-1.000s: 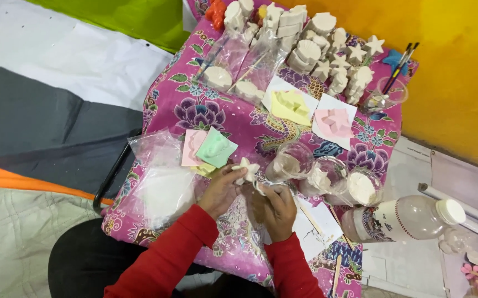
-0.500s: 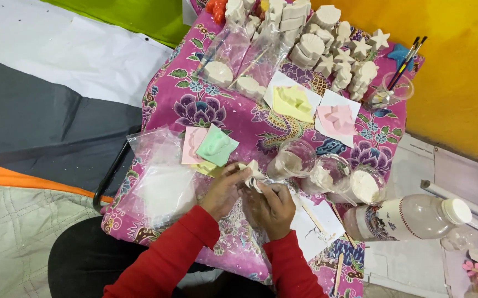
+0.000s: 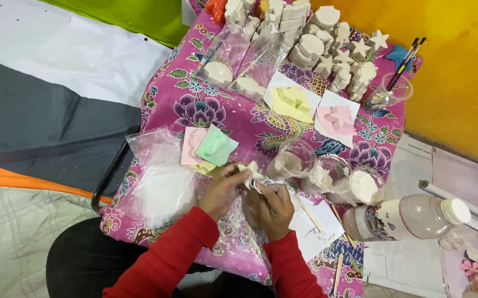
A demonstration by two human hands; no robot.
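Little has moved since before: both hands stay together at the near table edge. Left hand (image 3: 223,187) and right hand (image 3: 274,203) are closed on a small pale mold (image 3: 248,171). Around lie a green mold (image 3: 217,145), cups (image 3: 294,159) and a flowered cloth (image 3: 250,118); beyond, a yellow wall (image 3: 460,72).

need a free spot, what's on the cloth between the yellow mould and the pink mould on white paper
In the head view, bare floral cloth separates the yellow mould from the pink mould; their white papers almost meet.
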